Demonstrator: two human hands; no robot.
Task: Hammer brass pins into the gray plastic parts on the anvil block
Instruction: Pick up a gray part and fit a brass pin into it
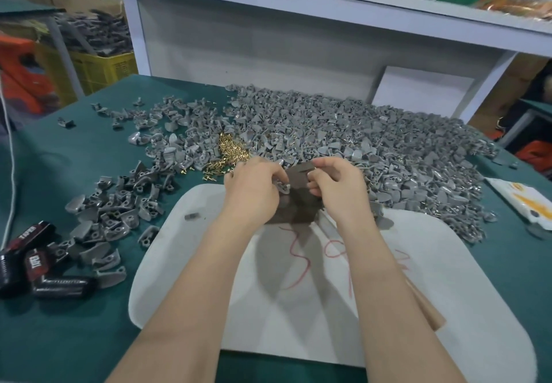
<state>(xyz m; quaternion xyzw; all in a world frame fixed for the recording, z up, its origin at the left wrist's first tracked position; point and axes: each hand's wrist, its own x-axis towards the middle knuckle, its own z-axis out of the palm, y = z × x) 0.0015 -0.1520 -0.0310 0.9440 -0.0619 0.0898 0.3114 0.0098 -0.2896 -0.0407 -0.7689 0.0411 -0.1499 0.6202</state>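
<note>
L hand (254, 185) pinches gray part (283, 187) at block (298, 206); R hand (334, 182) curled, contents unclear. Risk: loose pinch, part may shift off block.

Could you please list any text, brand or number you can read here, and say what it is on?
"TAPER": on two of the black and red packs at the table's left edge.
Red handwriting on the white board: perhaps "50", not clearly legible.
Print on the orange and white packet: too blurred to read.
</note>
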